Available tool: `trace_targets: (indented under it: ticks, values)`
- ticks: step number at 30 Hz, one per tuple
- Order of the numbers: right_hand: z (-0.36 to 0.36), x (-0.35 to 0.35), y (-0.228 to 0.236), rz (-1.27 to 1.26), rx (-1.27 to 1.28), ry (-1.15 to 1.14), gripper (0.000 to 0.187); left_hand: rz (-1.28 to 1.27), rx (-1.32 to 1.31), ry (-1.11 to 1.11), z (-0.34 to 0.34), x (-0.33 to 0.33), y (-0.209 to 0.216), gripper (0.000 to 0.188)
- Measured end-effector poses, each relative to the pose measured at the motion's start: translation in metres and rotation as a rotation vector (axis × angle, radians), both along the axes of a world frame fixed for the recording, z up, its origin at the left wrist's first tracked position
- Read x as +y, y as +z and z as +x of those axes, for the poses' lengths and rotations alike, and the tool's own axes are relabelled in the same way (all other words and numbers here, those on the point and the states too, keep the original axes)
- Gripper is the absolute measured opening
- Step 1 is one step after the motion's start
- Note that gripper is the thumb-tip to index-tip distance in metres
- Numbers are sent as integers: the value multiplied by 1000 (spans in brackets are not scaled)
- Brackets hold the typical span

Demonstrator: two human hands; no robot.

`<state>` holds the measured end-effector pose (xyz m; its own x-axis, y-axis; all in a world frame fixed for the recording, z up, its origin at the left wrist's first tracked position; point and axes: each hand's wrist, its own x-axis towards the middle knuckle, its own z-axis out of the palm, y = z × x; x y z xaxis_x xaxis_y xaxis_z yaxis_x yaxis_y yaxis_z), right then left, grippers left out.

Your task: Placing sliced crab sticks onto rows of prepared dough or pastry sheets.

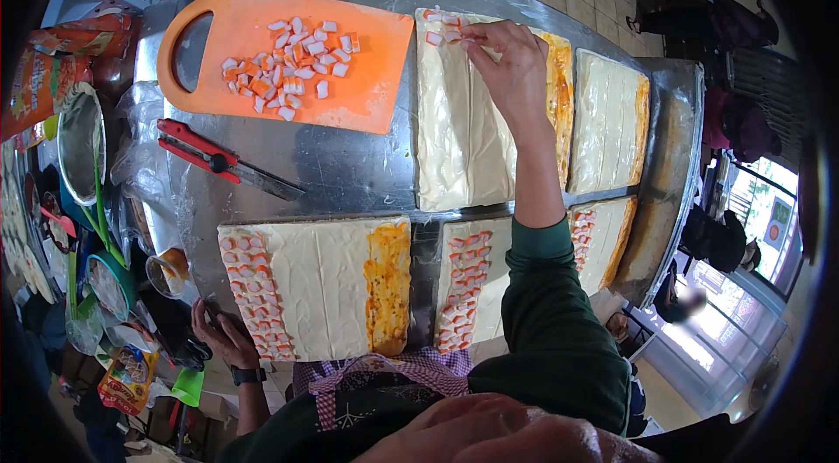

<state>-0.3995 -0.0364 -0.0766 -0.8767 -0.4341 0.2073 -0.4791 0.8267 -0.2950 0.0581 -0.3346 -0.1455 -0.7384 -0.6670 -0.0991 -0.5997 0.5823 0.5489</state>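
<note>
My right hand [511, 70] reaches over the far end of a cream-spread pastry sheet [468, 131], thumb and fingertips pinching a small crab stick piece. A few more crab stick pieces [434, 39] lie at that sheet's far left corner. Left of it, an orange cutting board [367, 100] carries a heap of cut crab stick [293, 65]. My left hand [225, 336] rests at the table's near left edge, fingers stretched out and holding nothing. Beside it lies another pastry sheet [319, 288], with rows of crab stick along its left side and an orange-yellow filling along its right.
A red-handled cutter knife [227, 162] lies below the board on the metal table [367, 170]. Further pastry sheets [603, 122] stand to the right. On the left are a metal bowl [83, 144], a small cup [166, 275] and several packages. Other people move beyond the table.
</note>
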Motion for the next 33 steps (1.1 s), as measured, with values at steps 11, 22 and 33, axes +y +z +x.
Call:
trace_targets:
  ticks: [11,22,33]
  values:
    - [2,-10,2,22,61,58,14,-28,-34,-17,1,-1,1,41]
    - [-4,-25,1,-5,111,82,20,-26,-13,17,0,1,1,39]
    - [16,-80,-4,5,-68,329,15,-28,-22,7,-1,1,5,38]
